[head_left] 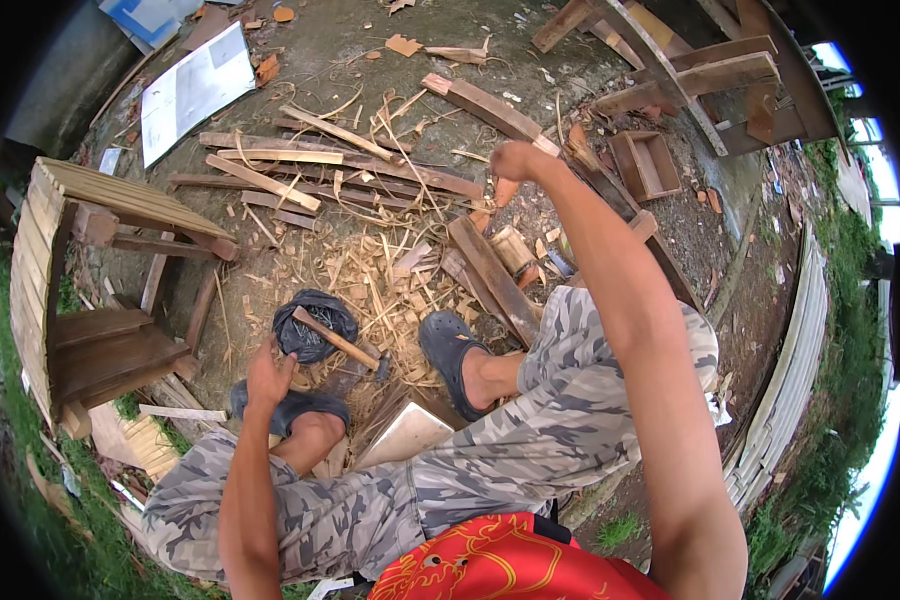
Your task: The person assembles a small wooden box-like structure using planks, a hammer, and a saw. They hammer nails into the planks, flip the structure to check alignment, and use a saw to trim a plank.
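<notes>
My left hand [269, 374] is beside a black plastic bag [342, 311] of nails, its thumb and forefinger apart near the bag's rim. I cannot tell whether it touches the plastic. Across the bag rests a hammer [336, 338] with a wooden handle, its metal head toward my feet. My right arm reaches far forward. At its end my right hand [519, 161] is curled closed next to a long wooden beam [490, 108] with pale cut ends. The fingers are mostly turned away, so what they hold, if anything, is hidden.
Wood shavings [370, 275] cover the ground before my sandals. Loose wooden strips [320, 170] lie beyond. A slatted wooden stool [120, 215] is tipped over at left. At right are an open wooden box [646, 165] and a wooden frame [710, 85]. A white board [198, 92] lies at far left.
</notes>
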Demonstrator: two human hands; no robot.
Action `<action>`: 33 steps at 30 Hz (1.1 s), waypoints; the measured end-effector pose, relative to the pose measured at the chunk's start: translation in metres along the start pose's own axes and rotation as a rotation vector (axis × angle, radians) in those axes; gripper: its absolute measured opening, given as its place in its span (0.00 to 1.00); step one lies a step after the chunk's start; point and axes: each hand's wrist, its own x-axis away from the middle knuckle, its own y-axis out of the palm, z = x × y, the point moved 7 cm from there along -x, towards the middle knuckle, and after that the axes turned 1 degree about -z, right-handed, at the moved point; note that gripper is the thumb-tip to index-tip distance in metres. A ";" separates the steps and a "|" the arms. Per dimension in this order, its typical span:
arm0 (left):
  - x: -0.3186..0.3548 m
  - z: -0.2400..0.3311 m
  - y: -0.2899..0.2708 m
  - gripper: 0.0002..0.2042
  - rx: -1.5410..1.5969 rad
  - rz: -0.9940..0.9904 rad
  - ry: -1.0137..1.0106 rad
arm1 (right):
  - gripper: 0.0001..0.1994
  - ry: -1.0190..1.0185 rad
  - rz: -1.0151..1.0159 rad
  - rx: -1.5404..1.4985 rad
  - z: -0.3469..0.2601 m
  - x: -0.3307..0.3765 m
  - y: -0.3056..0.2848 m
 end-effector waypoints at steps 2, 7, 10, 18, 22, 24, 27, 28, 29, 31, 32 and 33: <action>-0.001 -0.010 0.013 0.30 0.046 0.006 -0.037 | 0.18 0.070 -0.102 -0.086 0.046 0.013 0.078; -0.025 0.012 0.044 0.27 0.032 -0.041 -0.047 | 0.17 0.322 -0.182 -0.147 0.153 0.059 0.216; -0.044 0.042 0.053 0.26 0.019 -0.089 0.038 | 0.16 0.698 -0.021 -0.232 0.196 0.117 0.257; -0.056 0.066 0.076 0.24 0.010 -0.168 0.060 | 0.15 0.493 0.041 0.254 0.146 0.145 0.288; -0.052 0.067 0.072 0.22 0.020 -0.131 0.065 | 0.17 0.609 -0.181 0.301 0.150 0.119 0.295; -0.046 0.066 0.068 0.21 0.058 -0.129 0.048 | 0.17 0.590 -0.285 0.345 0.147 0.113 0.300; -0.038 0.063 0.059 0.21 0.058 -0.103 0.044 | 0.15 0.563 -0.334 0.366 0.148 0.106 0.302; -0.035 0.060 0.056 0.22 0.061 -0.100 0.020 | 0.15 0.551 -0.356 0.370 0.149 0.103 0.303; -0.034 0.053 0.054 0.22 0.042 -0.099 -0.029 | 0.14 0.571 -0.320 0.373 0.151 0.102 0.300; -0.031 0.046 0.049 0.22 0.047 -0.076 -0.040 | 0.12 0.588 -0.362 0.369 0.157 0.101 0.301; -0.030 0.042 0.047 0.22 0.049 -0.067 -0.053 | 0.12 0.601 -0.397 0.361 0.160 0.101 0.301; -0.027 0.039 0.046 0.22 0.036 -0.066 -0.063 | 0.11 0.619 -0.357 0.364 0.163 0.103 0.296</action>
